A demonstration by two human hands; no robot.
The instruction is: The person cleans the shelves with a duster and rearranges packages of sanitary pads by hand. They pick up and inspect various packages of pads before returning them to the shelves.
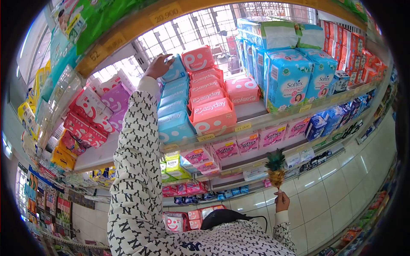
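My left hand (159, 67) is stretched up to the back of the shelf, its fingers bent over the far blue soft pack (173, 70). More blue packs (174, 123) run forward from there in a row. Coral Easyday packs (212, 112) stand in a row beside them, with another coral pack (242, 89) to their right. Low on the right, my right hand (281, 201) is closed round the thin handle of a feather duster (275, 169). The duster's green and golden-brown feathers point upward, in front of the lower shelves.
Large blue Softex packs (288, 79) fill the shelf to the right. Pink and purple packs (115, 100) lie to the left. A price-tagged upper shelf edge (166, 15) crosses overhead. Pink Softex packs (273, 135) line the shelf below. Tiled floor (318, 200) lies to the right.
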